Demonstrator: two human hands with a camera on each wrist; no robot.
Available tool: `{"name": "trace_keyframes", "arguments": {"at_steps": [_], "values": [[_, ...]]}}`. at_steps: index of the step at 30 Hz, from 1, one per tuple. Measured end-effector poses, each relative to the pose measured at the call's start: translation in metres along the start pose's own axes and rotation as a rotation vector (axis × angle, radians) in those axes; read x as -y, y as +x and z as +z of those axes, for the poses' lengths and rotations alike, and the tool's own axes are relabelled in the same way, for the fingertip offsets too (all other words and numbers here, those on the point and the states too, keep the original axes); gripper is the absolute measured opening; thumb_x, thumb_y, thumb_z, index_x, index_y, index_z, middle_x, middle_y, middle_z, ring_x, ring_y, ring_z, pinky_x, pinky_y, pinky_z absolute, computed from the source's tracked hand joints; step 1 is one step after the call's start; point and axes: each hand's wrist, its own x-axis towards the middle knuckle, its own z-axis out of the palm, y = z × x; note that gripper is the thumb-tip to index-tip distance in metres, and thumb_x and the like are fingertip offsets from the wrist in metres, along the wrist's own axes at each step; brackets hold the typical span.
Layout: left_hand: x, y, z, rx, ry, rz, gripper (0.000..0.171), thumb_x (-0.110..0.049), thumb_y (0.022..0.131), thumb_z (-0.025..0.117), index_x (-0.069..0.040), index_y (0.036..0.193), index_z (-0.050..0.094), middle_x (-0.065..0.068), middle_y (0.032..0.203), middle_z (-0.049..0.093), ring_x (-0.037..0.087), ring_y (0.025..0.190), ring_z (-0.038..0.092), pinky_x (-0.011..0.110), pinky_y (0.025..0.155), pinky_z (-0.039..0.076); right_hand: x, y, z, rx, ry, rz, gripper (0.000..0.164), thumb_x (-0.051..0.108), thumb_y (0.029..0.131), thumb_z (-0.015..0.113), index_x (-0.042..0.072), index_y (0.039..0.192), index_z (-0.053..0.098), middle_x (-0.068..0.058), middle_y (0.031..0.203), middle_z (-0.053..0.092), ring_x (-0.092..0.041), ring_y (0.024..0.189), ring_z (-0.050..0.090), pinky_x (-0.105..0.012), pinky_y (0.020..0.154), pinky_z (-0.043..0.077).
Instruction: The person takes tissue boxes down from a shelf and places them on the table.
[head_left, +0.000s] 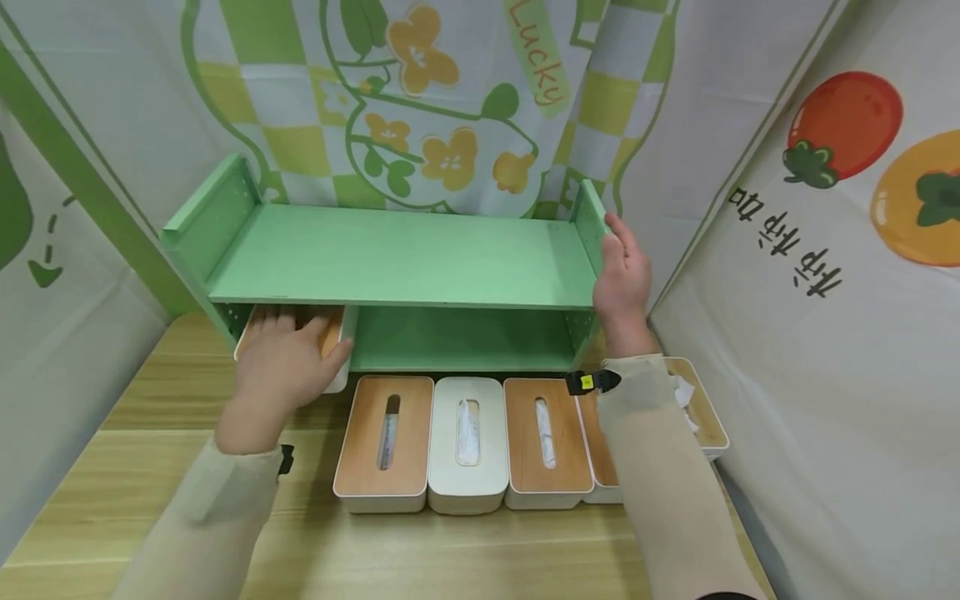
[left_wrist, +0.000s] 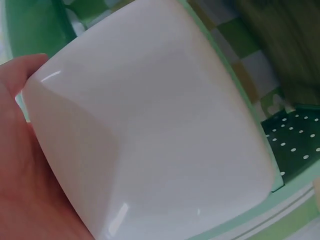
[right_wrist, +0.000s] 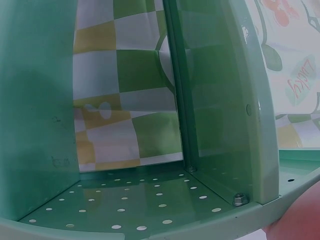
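My left hand (head_left: 281, 358) lies over the wooden lid of a white tissue box (head_left: 339, 375) at the left end of the lower shelf. Its fingers are spread on the lid under the upper board, and the thumb rests along the right edge. The box's front sticks out; in the left wrist view its smooth white end (left_wrist: 155, 135) fills the frame. At the right, my right hand (head_left: 624, 279) rests against the outer side of the green shelf unit (head_left: 420, 254). The right wrist view shows the perforated side panel (right_wrist: 145, 205), with that hand outside it.
In front of the shelf, wood-lidded tissue boxes (head_left: 371, 467) (head_left: 521, 467) flank a white-lidded one (head_left: 446, 475). Another wood-lidded box (head_left: 602, 467) is partly hidden by my right sleeve. Beyond that sleeve stands a tan bin (head_left: 712, 417) with crumpled tissues. Patterned curtains hang behind.
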Motion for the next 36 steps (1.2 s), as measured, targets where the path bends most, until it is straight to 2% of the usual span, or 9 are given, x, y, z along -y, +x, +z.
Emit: {"name": "trace_keyframes", "arguments": {"at_steps": [5, 8, 17, 20, 26, 29, 31, 33, 36], "values": [[-0.004, -0.010, 0.000, 0.026, -0.019, 0.008, 0.082, -0.066, 0.101, 0.027, -0.002, 0.150, 0.042, 0.042, 0.138, 0.037, 0.054, 0.131, 0.028, 0.061, 0.111, 0.013, -0.001, 0.000, 0.000, 0.000, 0.006, 0.011, 0.047, 0.037, 0.106, 0.033, 0.024, 0.149, 0.049, 0.005, 0.051, 0.026, -0.009, 0.039, 0.019, -0.026, 0.038, 0.020], [-0.005, -0.015, -0.001, 0.020, -0.040, -0.001, 0.087, -0.070, 0.099, 0.025, -0.002, 0.151, 0.040, 0.044, 0.143, 0.028, 0.057, 0.136, 0.019, 0.062, 0.113, 0.011, 0.000, 0.000, 0.000, 0.001, 0.007, 0.009, 0.047, 0.036, 0.106, 0.033, 0.024, 0.149, 0.049, 0.005, 0.051, 0.026, -0.009, 0.039, 0.019, -0.027, 0.038, 0.020], [0.005, -0.029, 0.005, -0.132, -0.128, 0.003, 0.078, -0.058, 0.103, 0.035, 0.007, 0.147, 0.040, 0.045, 0.143, 0.029, 0.059, 0.135, 0.021, 0.064, 0.111, 0.011, 0.000, -0.001, 0.001, 0.002, 0.007, 0.006, 0.047, 0.036, 0.106, 0.033, 0.025, 0.149, 0.048, 0.005, 0.051, 0.026, -0.011, 0.039, 0.019, -0.027, 0.037, 0.020], [0.012, -0.034, 0.006, -0.160, -0.184, -0.019, 0.077, -0.055, 0.104, 0.037, 0.008, 0.147, 0.037, 0.046, 0.144, 0.026, 0.061, 0.135, 0.020, 0.067, 0.109, 0.013, 0.000, 0.000, 0.001, 0.000, 0.012, 0.008, 0.047, 0.036, 0.106, 0.033, 0.026, 0.149, 0.049, 0.005, 0.051, 0.026, -0.010, 0.039, 0.019, -0.027, 0.037, 0.020], [0.028, -0.042, 0.004, -0.167, -0.392, -0.123, 0.073, -0.050, 0.107, 0.030, 0.003, 0.156, 0.021, 0.044, 0.149, 0.019, 0.063, 0.134, 0.020, 0.074, 0.102, 0.021, 0.000, 0.000, 0.000, -0.005, 0.012, 0.006, 0.047, 0.036, 0.106, 0.034, 0.026, 0.149, 0.049, 0.005, 0.051, 0.026, -0.010, 0.039, 0.019, -0.027, 0.037, 0.020], [0.037, -0.045, 0.002, -0.147, -0.515, -0.179, 0.073, -0.048, 0.108, 0.025, 0.003, 0.157, 0.010, 0.042, 0.151, 0.018, 0.064, 0.132, 0.020, 0.075, 0.100, 0.020, 0.000, -0.001, 0.000, -0.002, 0.007, 0.001, 0.048, 0.036, 0.106, 0.034, 0.024, 0.149, 0.049, 0.005, 0.051, 0.026, -0.011, 0.039, 0.019, -0.027, 0.037, 0.020], [0.044, -0.047, 0.002, -0.105, -0.605, -0.224, 0.074, -0.050, 0.107, 0.021, 0.003, 0.157, 0.005, 0.041, 0.151, 0.018, 0.064, 0.132, 0.019, 0.076, 0.100, 0.020, 0.001, -0.001, 0.000, -0.002, 0.007, 0.001, 0.048, 0.035, 0.106, 0.034, 0.023, 0.149, 0.049, 0.005, 0.051, 0.026, -0.011, 0.039, 0.019, -0.027, 0.037, 0.020], [0.051, -0.048, 0.003, -0.031, -0.731, -0.278, 0.079, -0.054, 0.106, 0.018, 0.005, 0.157, 0.003, 0.041, 0.152, 0.016, 0.064, 0.132, 0.018, 0.075, 0.099, 0.022, 0.002, -0.002, 0.001, -0.003, 0.010, 0.002, 0.048, 0.035, 0.105, 0.034, 0.023, 0.149, 0.049, 0.005, 0.051, 0.026, -0.011, 0.039, 0.019, -0.027, 0.037, 0.020], [0.061, -0.046, 0.010, 0.074, -0.980, -0.362, 0.087, -0.059, 0.103, 0.021, 0.009, 0.155, 0.006, 0.041, 0.151, 0.017, 0.059, 0.129, 0.031, 0.065, 0.100, 0.036, 0.002, -0.002, 0.000, -0.005, 0.013, 0.013, 0.047, 0.036, 0.106, 0.034, 0.026, 0.149, 0.049, 0.005, 0.051, 0.026, -0.010, 0.040, 0.019, -0.026, 0.038, 0.020]]}}
